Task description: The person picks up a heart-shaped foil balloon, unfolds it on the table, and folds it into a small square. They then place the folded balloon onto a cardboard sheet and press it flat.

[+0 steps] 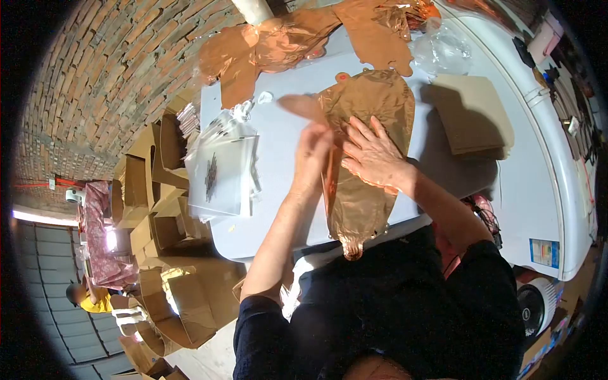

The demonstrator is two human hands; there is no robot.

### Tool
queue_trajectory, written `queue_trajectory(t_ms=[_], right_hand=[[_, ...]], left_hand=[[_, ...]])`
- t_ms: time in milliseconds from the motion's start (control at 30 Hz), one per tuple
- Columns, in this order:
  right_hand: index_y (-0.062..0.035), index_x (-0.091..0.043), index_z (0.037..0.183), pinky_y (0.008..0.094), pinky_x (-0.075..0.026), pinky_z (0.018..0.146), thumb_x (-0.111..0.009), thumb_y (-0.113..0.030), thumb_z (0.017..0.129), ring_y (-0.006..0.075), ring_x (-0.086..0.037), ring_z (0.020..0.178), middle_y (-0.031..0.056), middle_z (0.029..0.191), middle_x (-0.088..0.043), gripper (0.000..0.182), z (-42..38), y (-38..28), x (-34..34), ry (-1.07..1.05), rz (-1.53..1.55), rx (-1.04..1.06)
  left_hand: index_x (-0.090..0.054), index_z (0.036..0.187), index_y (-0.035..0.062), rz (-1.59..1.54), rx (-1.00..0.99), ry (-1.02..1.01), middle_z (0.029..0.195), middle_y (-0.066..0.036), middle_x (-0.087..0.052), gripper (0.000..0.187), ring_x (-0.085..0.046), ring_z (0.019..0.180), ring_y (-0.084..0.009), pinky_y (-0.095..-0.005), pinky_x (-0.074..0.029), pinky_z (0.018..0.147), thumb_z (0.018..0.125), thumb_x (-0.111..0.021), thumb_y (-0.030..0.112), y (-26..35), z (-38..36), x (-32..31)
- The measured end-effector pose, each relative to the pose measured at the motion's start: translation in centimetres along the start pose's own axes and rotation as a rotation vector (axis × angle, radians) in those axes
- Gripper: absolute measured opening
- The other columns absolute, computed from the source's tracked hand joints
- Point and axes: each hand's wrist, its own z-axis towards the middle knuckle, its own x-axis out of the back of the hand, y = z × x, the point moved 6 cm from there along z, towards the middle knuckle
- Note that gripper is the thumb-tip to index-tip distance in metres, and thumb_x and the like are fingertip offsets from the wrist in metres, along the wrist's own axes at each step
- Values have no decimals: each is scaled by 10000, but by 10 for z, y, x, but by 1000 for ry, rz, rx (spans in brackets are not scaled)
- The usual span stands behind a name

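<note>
A shiny copper-coloured foil piece [367, 202] lies lengthwise on the white table [278, 164], its narrow end near the front edge. My right hand [373, 154] rests flat on its middle, fingers spread. At the foil's left edge is my left hand [313, 144], blurred by motion, with its fingers bent; a blurred copper-coloured flap [300, 106] shows just above it. Whether the hand grips the flap or the foil's edge cannot be made out.
Clear plastic bags [221, 171] lie at the left, more copper foil pieces [278, 47] at the back. Brown cardboard sheets [475, 117] and a crumpled clear bag [443, 47] are at the right. Open cardboard boxes [196, 297] stand left of the table; a person [95, 299] is farther off.
</note>
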Motion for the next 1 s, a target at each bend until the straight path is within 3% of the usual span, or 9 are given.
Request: queue_trajectory(t_ms=[67, 133, 233, 367, 400, 500, 667, 1000], right_hand=[[-137, -613, 1458, 643, -45, 1294, -468, -457, 1057, 367, -228, 1588, 138, 1629, -428, 532, 3, 3, -6, -165, -77, -33], [-138, -653, 1399, 657, -38, 1289, -467, -451, 1052, 375, -234, 1580, 135, 1593, -456, 502, 1, 1, 0, -80, -8, 5], [-156, -650, 1405, 664, -33, 1286, -462, -442, 1051, 369, -235, 1577, 130, 1575, -470, 492, 0, 0, 1, -20, -20, 27], [-170, -597, 1472, 660, -34, 1287, -457, -425, 1053, 356, -242, 1576, 127, 1576, -469, 510, -1, -1, 1, 92, 3, 50], [-170, -584, 1487, 659, -32, 1287, -459, -425, 1052, 350, -242, 1576, 127, 1581, -467, 519, -1, -1, 1, 84, 3, 50], [-165, -554, 1519, 654, -25, 1288, -465, -429, 1050, 337, -249, 1576, 131, 1592, -463, 546, -1, -2, 2, 59, -3, 48], [-135, -528, 1542, 635, -12, 1295, -475, -447, 1047, 326, -270, 1573, 148, 1602, -468, 588, 0, -3, 5, 2, -36, 58], [-110, -508, 1556, 610, 1, 1304, -444, -456, 1063, 330, -255, 1585, 158, 1622, -456, 606, 1, -1, 6, 94, 12, 59]], left_hand=[[-514, 1469, 67, 186, -81, -146, 1573, -130, -443, 430, -429, 1443, -238, -392, -340, 1212, 1072, -601, 208, 3, -5, -12], [-403, 1595, 65, 243, -53, -267, 1721, -149, -259, 559, -251, 1590, -272, -416, -200, 1297, 1089, -565, 239, 15, -14, -19], [-313, 1655, 60, 436, -139, -217, 1751, -179, -212, 618, -185, 1625, -297, -435, -164, 1311, 1107, -506, 270, 31, -10, 1], [-374, 1626, 53, 1058, -425, -86, 1687, -245, -335, 573, -244, 1601, -397, -536, -173, 1299, 1092, -453, 247, 17, -2, 37], [-401, 1618, 66, 1190, -482, -55, 1678, -216, -365, 555, -268, 1595, -374, -589, -168, 1288, 1101, -455, 262, 15, -3, 39], [-420, 1609, 70, 1436, -573, -58, 1672, -172, -396, 566, -300, 1585, -358, -592, -178, 1284, 1092, -495, 288, 5, -5, 40], [-426, 1607, 80, 1400, -606, -71, 1676, -142, -403, 553, -310, 1585, -336, -580, -163, 1290, 1096, -489, 280, 2, -5, 29], [-461, 1587, 54, 1473, -609, -123, 1654, -146, -443, 556, -323, 1582, -315, -571, -160, 1295, 1102, -488, 323, 1, 0, 20]])
